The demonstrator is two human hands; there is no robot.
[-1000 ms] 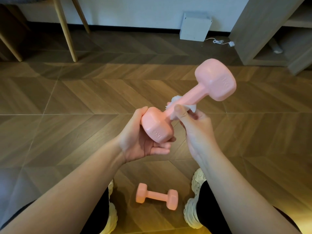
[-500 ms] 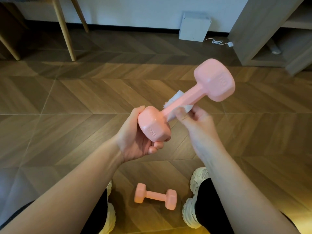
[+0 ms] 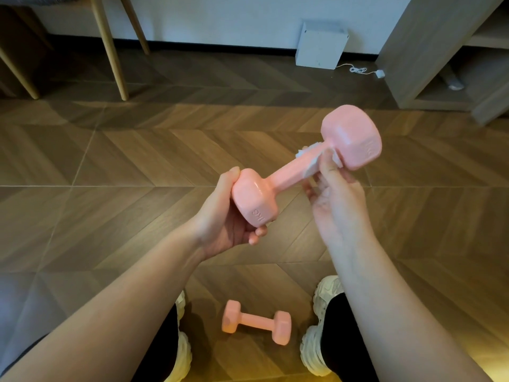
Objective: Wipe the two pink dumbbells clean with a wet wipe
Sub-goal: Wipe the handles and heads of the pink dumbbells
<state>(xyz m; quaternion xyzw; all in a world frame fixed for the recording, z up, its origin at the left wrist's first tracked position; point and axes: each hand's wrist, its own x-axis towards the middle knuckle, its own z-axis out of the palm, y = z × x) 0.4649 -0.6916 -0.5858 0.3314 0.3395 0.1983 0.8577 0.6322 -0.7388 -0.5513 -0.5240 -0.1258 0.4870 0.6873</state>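
Over the floor [image 3: 110, 161], the left hand [image 3: 220, 224] grips a dumbbell [image 3: 286, 177] by one head; the right hand [image 3: 336, 205] pinches the wipe [image 3: 310, 168] round its bar. The other dumbbell [image 3: 256, 322] lies below, between the shoes. A wet head could slip free.

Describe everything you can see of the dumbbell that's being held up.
The held dumbbell is glossy pink, seemingly plastic-coated, with two blocky heads and a slim handle; embossed lettering shows on each head. It tilts in the air, far head higher and rightward. The left hand grips the near head; the right hand pinches a white wet wipe round the handle beside the far head.
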